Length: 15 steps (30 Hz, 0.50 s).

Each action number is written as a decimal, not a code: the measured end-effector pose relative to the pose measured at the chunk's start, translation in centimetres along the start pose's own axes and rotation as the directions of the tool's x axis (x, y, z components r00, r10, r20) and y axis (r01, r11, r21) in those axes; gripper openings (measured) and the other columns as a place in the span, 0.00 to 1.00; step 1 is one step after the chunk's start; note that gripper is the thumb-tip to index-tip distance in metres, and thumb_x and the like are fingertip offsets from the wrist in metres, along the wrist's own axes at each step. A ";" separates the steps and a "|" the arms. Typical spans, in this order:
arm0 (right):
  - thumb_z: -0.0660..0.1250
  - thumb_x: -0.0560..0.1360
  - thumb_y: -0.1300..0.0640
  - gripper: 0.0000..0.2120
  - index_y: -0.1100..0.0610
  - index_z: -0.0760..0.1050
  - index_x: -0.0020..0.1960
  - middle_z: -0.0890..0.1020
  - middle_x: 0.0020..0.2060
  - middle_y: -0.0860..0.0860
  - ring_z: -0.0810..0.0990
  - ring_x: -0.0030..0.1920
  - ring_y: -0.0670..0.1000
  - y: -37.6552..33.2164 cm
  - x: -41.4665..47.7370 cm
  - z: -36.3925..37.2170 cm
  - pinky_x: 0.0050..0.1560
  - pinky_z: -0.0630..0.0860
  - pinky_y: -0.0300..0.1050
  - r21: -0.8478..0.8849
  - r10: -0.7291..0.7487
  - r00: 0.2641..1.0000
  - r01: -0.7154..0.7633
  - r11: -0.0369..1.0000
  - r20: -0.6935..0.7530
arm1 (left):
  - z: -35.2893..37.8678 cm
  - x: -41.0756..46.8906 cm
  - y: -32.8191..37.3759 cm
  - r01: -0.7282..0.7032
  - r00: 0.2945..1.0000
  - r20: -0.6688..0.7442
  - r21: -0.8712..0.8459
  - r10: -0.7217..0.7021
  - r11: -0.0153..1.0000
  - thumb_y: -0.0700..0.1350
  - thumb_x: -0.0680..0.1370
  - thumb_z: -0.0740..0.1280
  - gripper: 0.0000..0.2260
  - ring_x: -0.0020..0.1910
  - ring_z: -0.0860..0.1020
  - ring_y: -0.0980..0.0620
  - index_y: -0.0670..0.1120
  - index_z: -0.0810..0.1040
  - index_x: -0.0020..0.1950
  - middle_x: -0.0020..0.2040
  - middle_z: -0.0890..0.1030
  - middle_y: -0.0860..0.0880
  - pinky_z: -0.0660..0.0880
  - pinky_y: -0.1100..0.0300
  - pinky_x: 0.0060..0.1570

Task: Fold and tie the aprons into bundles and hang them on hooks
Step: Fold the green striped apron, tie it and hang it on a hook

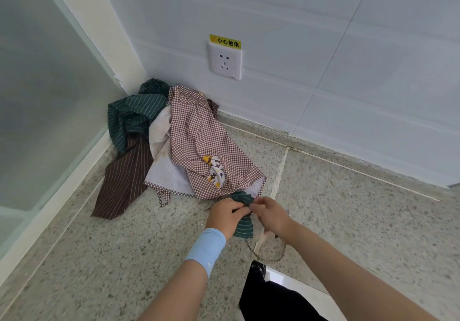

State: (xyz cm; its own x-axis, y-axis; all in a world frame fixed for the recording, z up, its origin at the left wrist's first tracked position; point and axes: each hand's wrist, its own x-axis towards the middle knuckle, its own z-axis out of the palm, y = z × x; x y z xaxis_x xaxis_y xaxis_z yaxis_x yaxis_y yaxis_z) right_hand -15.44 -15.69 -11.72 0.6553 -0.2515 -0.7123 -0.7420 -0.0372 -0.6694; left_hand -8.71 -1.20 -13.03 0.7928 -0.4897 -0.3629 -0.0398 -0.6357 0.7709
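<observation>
A small green striped apron bundle (243,223) is held between both hands above the speckled counter. My left hand (225,215) grips its left side with curled fingers. My right hand (270,215) pinches the top of the bundle at its upper right. Behind the hands lies a heap of aprons in the corner: a brown checked apron (199,141) with a cartoon patch on top, a green striped apron (132,116) and a brown striped apron (122,184) beneath it. A thin checked strap (267,258) loops on the counter under my right wrist.
The speckled stone counter (348,208) meets a white tiled wall with a power socket (225,60) and a yellow warning label. A frosted glass panel (44,96) stands on the left. The counter's front edge (293,286) runs near my body.
</observation>
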 end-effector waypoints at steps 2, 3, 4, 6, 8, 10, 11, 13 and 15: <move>0.62 0.81 0.48 0.12 0.56 0.76 0.54 0.81 0.40 0.51 0.79 0.38 0.49 0.0 -0.3 -1.5 0.35 0.73 0.43 -0.390 -0.059 0.998 0.053 0.919 -0.004 | -0.3 -0.1 -0.5 0.031 0.999 -0.032 -0.033 -0.032 0.999 0.49 0.77 0.70 0.12 0.38 0.77 0.54 0.41 0.82 0.40 0.37 0.78 0.50 0.71 0.59 0.38; 0.60 0.81 0.47 0.15 0.57 0.78 0.52 0.82 0.42 0.53 0.80 0.41 0.51 0.0 -0.4 -2.2 0.39 0.75 0.45 -0.550 -0.082 0.996 0.085 0.831 0.030 | -0.5 -0.3 -0.7 0.029 0.998 -0.055 -0.063 -0.032 0.998 0.48 0.77 0.70 0.12 0.37 0.76 0.58 0.42 0.81 0.38 0.36 0.78 0.52 0.69 0.63 0.37; 0.58 0.82 0.47 0.17 0.59 0.79 0.51 0.83 0.43 0.54 0.81 0.44 0.54 -0.1 -0.7 -2.7 0.44 0.76 0.46 -0.663 -0.099 0.993 0.120 0.739 0.070 | -0.5 -0.5 -0.8 0.017 0.997 -0.076 -0.101 -0.024 0.995 0.47 0.77 0.71 0.11 0.36 0.76 0.61 0.42 0.81 0.37 0.36 0.78 0.53 0.69 0.65 0.37; 0.55 0.83 0.48 0.18 0.58 0.79 0.51 0.83 0.46 0.54 0.80 0.48 0.54 -0.8 -1.2 -3.0 0.49 0.76 0.47 -0.787 -0.150 0.979 0.200 0.584 0.137 | -0.3 -0.8 -0.8 -0.007 0.994 -0.110 -0.170 -0.012 0.985 0.45 0.75 0.73 0.07 0.40 0.77 0.64 0.45 0.84 0.39 0.41 0.79 0.56 0.72 0.68 0.40; 0.53 0.84 0.50 0.16 0.55 0.77 0.54 0.82 0.49 0.53 0.79 0.49 0.54 -1.8 -1.6 -2.6 0.50 0.76 0.47 -0.825 -0.212 0.958 0.276 0.493 0.194 | -0.3 -1.2 -0.6 -0.040 0.991 -0.132 -0.219 0.011 0.975 0.45 0.75 0.73 0.04 0.44 0.79 0.62 0.46 0.85 0.41 0.45 0.81 0.56 0.76 0.64 0.46; 0.52 0.83 0.51 0.15 0.54 0.76 0.55 0.82 0.49 0.53 0.79 0.47 0.54 -3.0 -2.0 -1.8 0.50 0.77 0.50 -0.827 -0.230 0.942 0.326 0.459 0.244 | -0.6 -1.9 -0.8 -0.083 0.988 -0.149 -0.269 0.044 0.960 0.44 0.76 0.73 0.05 0.41 0.80 0.57 0.46 0.85 0.40 0.40 0.83 0.53 0.78 0.59 0.43; 0.52 0.83 0.52 0.15 0.54 0.76 0.56 0.82 0.49 0.54 0.79 0.47 0.54 -3.4 -1.9 -1.5 0.50 0.77 0.50 -0.825 -0.235 0.933 0.352 0.442 0.272 | -0.9 -2.1 -1.0 -0.079 0.987 -0.154 -0.281 0.036 0.956 0.44 0.76 0.72 0.06 0.39 0.80 0.57 0.47 0.84 0.39 0.38 0.83 0.52 0.78 0.59 0.41; 0.51 0.83 0.51 0.15 0.53 0.76 0.57 0.82 0.48 0.54 0.79 0.47 0.55 -4.0 -2.1 -0.3 0.49 0.78 0.51 -0.837 -0.245 0.909 0.409 0.364 0.337 | -1.7 -2.9 -1.7 -0.052 0.983 -0.181 -0.260 0.005 0.964 0.47 0.77 0.71 0.04 0.39 0.81 0.59 0.50 0.85 0.43 0.38 0.84 0.55 0.78 0.61 0.40; 0.52 0.82 0.52 0.15 0.54 0.76 0.57 0.82 0.46 0.55 0.78 0.44 0.55 -4.4 -2.6 1.4 0.48 0.78 0.51 -0.840 -0.243 0.876 0.474 0.266 0.417 | -2.8 -3.8 -2.8 -0.025 0.979 -0.202 -0.122 -0.001 0.992 0.51 0.77 0.70 0.06 0.42 0.81 0.59 0.53 0.85 0.50 0.42 0.84 0.58 0.79 0.58 0.42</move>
State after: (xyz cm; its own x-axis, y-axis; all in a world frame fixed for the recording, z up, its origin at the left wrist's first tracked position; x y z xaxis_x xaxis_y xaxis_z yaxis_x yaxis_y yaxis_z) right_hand -13.67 -13.46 -7.17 0.8131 0.1921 -0.5495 -0.0064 -0.9409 -0.3385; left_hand -9.89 4.09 -12.39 0.8991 -0.3590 -0.2505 0.0155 -0.5458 0.8378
